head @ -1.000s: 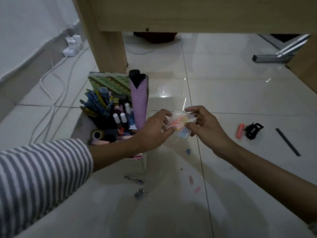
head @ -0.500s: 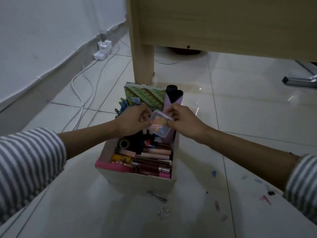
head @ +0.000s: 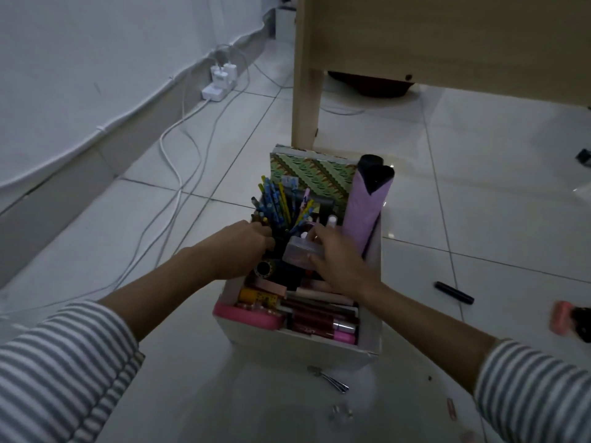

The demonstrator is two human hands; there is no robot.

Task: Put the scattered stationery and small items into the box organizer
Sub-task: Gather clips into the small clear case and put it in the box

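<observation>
Lowered since the earlier frame, the small clear plastic case (head: 300, 253) with coloured bits inside now sits down among the contents of the white cardboard box organizer (head: 300, 346) at the middle of the frame, rather than being held above it. Only the right hand (head: 335, 260) now grasps the case, fingers curled over its top and right end. The left hand (head: 246, 247) has let go and reaches into the box's left side beside the bunch of blue patterned pencils (head: 278, 206); whether its fingers grip anything cannot be told. A lilac rolled tube (head: 364, 212) stands at the box's right. On the white tiled floor (head: 479, 219), a black pen (head: 454, 293) lies at right, and a metal clip (head: 329, 380) lies below the box.
</observation>
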